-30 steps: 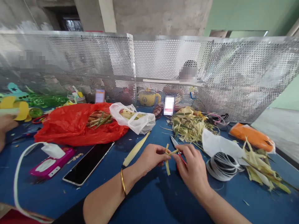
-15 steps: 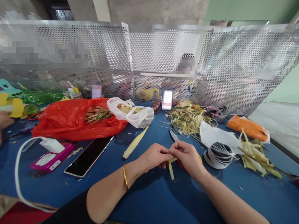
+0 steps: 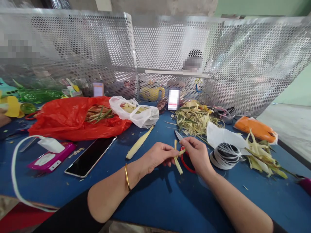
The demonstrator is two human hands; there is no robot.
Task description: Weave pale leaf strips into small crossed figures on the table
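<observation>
Over the middle of the blue table, my left hand (image 3: 162, 155) pinches a pale yellow-green husk strip (image 3: 178, 165), whose one end hangs down and another points up. My right hand (image 3: 196, 153) is closed on the strip's other part, just right of my left fingertips. Red-handled scissors (image 3: 186, 163) lie under and beside my right hand, blades pointing away. A pale husk piece (image 3: 140, 142) lies on the table left of the hands. To the right of my right hand sits a spool of white ribbon (image 3: 224, 156).
A red plastic bag (image 3: 60, 118), a white bag (image 3: 138, 115), a black phone (image 3: 91, 157) and a purple power bank (image 3: 52, 157) lie left. A husk pile (image 3: 194, 118), orange packet (image 3: 255, 129) and husk bunch (image 3: 261, 155) lie right. A perforated metal screen (image 3: 170, 48) stands behind.
My hands have moved slightly apart, and the strip now shows between them with an end sticking up. More of the red scissor handle is visible. The whole view has shifted a little.
</observation>
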